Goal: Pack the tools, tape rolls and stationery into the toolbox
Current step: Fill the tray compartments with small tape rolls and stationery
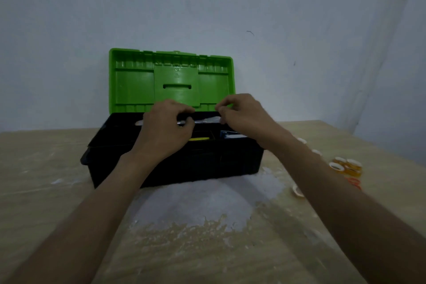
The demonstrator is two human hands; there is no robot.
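Both the left hand (164,127) (fingers curled round) and the right hand (242,115), pinching, held a pale flat strip (207,120) at frame centre, over the open toolbox (207,168). It looked light, stiff and slick; ends seemed safest.

I can read nothing here. The green toolbox lid (171,80) bears small moulded marks near the middle of its top edge, too blurred for me to make out.

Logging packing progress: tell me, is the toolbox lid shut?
No, the green lid stands upright and open behind the black toolbox.
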